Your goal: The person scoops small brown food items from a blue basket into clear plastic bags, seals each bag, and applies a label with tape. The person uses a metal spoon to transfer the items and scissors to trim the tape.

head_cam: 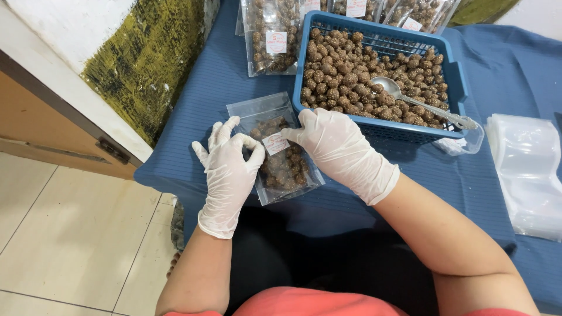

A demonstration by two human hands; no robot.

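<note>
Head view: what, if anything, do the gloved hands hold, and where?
Both hands, left hand and right hand, pinch the small label on the filled clear bag.

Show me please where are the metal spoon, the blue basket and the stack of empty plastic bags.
metal spoon (387, 86), head view, on its bowl.
blue basket (458, 76), head view, on its right rim.
stack of empty plastic bags (527, 169), head view, on the top bag's middle.

Gloved left hand (228, 169) and right hand (336, 146) press a filled clear pouch (281, 158)
</note>
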